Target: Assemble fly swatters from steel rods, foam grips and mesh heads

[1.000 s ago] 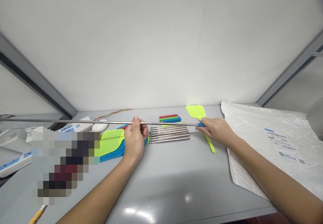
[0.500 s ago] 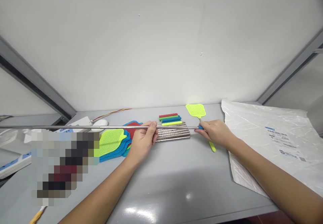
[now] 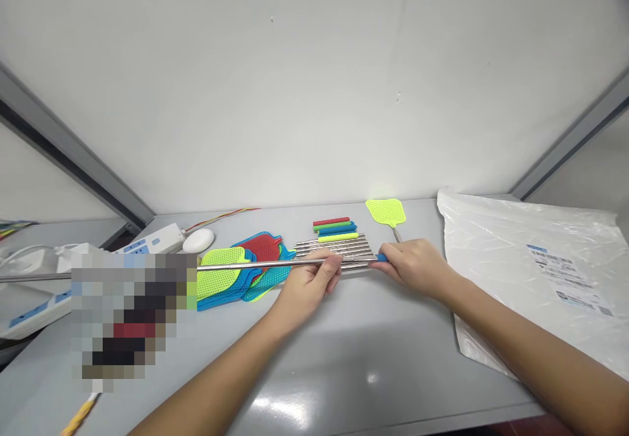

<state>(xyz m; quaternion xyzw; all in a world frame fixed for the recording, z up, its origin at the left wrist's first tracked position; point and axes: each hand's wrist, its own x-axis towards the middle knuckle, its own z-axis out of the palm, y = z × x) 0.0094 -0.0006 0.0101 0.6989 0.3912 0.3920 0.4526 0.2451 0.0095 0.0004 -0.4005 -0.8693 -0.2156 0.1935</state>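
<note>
1. Your left hand (image 3: 312,285) has its grip clamped on a steel rod (image 3: 265,265), thumb on top; take that hand as the clock's centre.
2. Your right hand (image 3: 415,265), at 3 o'clock, has its grip closed around a blue handle (image 3: 381,258) at the rod's end.
3. The rod runs between your hands and on to 9 o'clock, above the surface (image 3: 363,344), passing behind a pixelated patch (image 3: 132,318) whose contents cannot be made out.
4. At 3 o'clock, beyond your right hand, the white plastic mailer (image 3: 515,278) lies flat, its printed label (image 3: 570,278) facing up; you cannot see what it holds.
5. At 1 o'clock, loose steel rods (image 3: 354,247) lie side by side, with coloured handles (image 3: 335,227) just behind.
6. At 9 o'clock, swatter heads (image 3: 221,282) overlap in a pile.
7. Between 1 and 2 o'clock lies a yellow swatter (image 3: 386,212), its shaft running behind your right hand.
8. Between 9 and 10 o'clock are a white round object (image 3: 198,240) and a power strip (image 3: 157,240).
</note>
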